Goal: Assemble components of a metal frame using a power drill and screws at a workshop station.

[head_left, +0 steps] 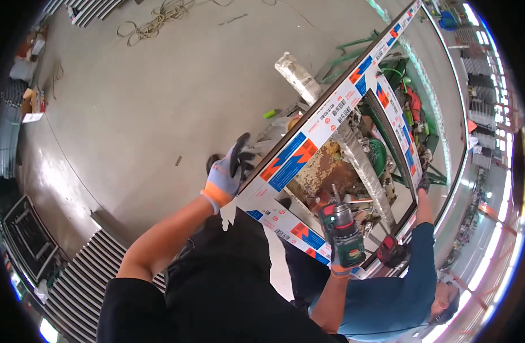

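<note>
My left hand (227, 171), in a grey glove with black fingertips and an orange cuff, is at the near left corner of a large dark window frame (325, 117). Its fingers are apart beside the frame's outer edge. White, blue and orange protective film covers the frame's bars. My right hand (338, 267), mostly hidden, grips a green and black cordless drill (347, 237) over the frame's near bar. The drill's chuck and bit point away from me. A red and black tool part (391, 251) shows to its right; I cannot tell whether it belongs to the drill.
At right, a co-worker in a teal shirt (382, 306) has a gloved hand (424, 182) at the frame's inner bar. A wrapped support beam (296, 77) and cluttered tools lie beneath the frame. Striped metal profiles (90, 274) are stacked at lower left; rope (153, 23) lies on the floor.
</note>
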### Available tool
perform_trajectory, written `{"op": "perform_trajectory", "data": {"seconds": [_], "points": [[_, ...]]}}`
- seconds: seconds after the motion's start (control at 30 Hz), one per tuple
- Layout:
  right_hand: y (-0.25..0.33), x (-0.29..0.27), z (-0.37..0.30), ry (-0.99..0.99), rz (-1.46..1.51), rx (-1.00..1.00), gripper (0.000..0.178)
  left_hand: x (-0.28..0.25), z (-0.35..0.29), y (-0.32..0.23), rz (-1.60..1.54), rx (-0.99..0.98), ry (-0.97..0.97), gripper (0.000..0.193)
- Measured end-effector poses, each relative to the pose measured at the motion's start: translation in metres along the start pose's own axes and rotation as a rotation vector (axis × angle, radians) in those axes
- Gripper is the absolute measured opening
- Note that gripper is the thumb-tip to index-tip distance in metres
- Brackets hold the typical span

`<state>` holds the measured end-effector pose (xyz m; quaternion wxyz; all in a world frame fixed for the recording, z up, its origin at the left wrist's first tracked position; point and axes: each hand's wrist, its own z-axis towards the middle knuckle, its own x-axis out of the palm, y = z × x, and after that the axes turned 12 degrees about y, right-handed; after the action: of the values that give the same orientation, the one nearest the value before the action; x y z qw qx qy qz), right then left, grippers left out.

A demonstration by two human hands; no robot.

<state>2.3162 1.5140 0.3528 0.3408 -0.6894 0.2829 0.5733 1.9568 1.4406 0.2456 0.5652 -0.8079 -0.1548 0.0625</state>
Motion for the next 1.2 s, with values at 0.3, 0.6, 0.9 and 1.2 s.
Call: {"op": "perform_trajectory", "data": {"seconds": [0.3,0.6,0.9,1.2], "points": [[0.079,-0.066,0.029,0.11,0.389,-0.286,0.024,-0.023,-0.053,-0.037,-0.596,-0.202,0.189,0.021],[0.092,-0.063,0.013,0.004,0.42,-0.341,0.02,-0.019,-0.05,-0.06,-0.48,-0.098,0.317,0.031],[0.094,-0.069,-0.001,-0.049,0.487,-0.329,0.027,0.011,-0.054,-0.08,-0.742,-0.246,0.399,0.027],[0.065,-0.065,-0.023,-0.067,0.482,-0.255,0.03,0.052,-0.051,-0.086,-0.808,-0.241,0.446,0.029]]}}
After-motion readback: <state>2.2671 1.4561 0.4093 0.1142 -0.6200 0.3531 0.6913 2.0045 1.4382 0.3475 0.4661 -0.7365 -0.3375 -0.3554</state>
